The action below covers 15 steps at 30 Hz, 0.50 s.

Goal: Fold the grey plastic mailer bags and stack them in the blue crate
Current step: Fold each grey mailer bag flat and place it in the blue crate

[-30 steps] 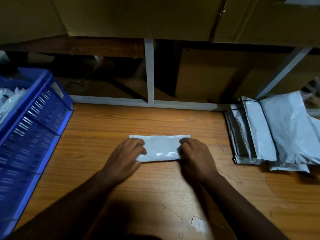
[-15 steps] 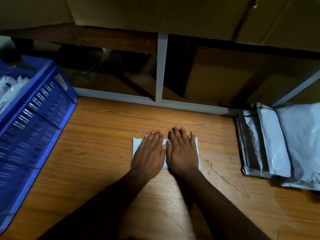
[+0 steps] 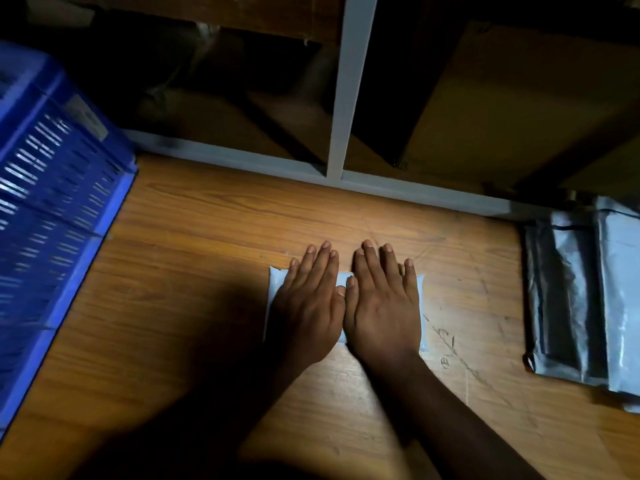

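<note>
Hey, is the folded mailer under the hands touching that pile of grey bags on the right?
Apart. The head view shows bare wooden table between the folded mailer, pressed flat under the left hand and right hand, and the pile of grey bags.

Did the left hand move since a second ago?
Yes. The left hand slid right along the folded mailer bag, from its left end toward the middle. It now lies flat beside the right hand, below the grey shelf post.
</note>
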Each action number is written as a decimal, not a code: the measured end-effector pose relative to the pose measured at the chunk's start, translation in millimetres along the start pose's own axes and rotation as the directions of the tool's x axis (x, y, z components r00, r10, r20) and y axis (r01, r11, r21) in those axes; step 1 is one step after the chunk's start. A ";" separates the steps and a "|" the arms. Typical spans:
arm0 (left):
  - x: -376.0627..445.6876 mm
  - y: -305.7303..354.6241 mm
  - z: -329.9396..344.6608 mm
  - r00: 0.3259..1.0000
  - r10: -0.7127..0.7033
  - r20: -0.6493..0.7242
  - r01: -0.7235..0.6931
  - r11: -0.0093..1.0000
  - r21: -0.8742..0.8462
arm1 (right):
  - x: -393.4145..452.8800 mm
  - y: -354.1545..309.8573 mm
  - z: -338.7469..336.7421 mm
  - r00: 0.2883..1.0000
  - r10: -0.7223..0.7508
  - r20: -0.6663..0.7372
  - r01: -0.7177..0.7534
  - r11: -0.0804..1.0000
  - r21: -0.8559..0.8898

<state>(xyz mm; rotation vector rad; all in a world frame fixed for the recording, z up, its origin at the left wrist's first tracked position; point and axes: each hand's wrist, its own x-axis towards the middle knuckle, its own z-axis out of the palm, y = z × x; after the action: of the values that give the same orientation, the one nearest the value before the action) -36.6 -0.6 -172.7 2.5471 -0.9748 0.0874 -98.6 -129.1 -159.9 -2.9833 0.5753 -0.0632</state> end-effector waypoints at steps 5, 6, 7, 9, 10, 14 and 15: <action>1.9 -9.0 3.1 0.997 -0.002 0.083 0.005 0.999 -0.039 | -0.2 -1.4 -2.1 1.000 0.012 0.013 -0.012 1.000 0.025; 3.0 -11.0 2.9 0.993 0.004 0.117 0.002 0.999 -0.051 | -0.6 -1.6 -3.9 1.000 0.021 0.015 -0.022 0.999 0.040; 5.0 -13.4 3.2 0.989 0.012 0.146 -0.004 0.998 -0.057 | 0.4 -1.4 -4.6 0.999 0.026 0.023 -0.027 0.998 0.061; 6.8 -16.0 1.0 0.985 0.036 0.170 -0.031 0.999 -0.031 | -0.2 2.0 -6.8 0.999 0.008 0.046 -0.014 0.992 0.126; 5.8 -16.8 -2.9 0.984 0.044 0.173 -0.046 0.999 0.006 | -1.3 4.9 -8.8 0.998 -0.011 0.054 0.002 0.986 0.165; 4.5 -20.9 -17.4 0.986 0.006 0.168 -0.025 0.993 0.114 | -12.0 18.4 -13.9 0.996 -0.014 0.088 -0.002 0.983 0.184; 4.7 -21.6 -18.7 0.985 0.003 0.173 -0.024 0.992 0.120 | -15.0 21.1 -14.0 0.996 -0.014 0.090 0.000 0.989 0.150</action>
<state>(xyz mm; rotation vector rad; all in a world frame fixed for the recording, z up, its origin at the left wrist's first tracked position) -17.4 18.4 -162.3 2.6959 -1.0818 -0.0736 -121.1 -144.3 -148.6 -2.8255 0.5250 0.0268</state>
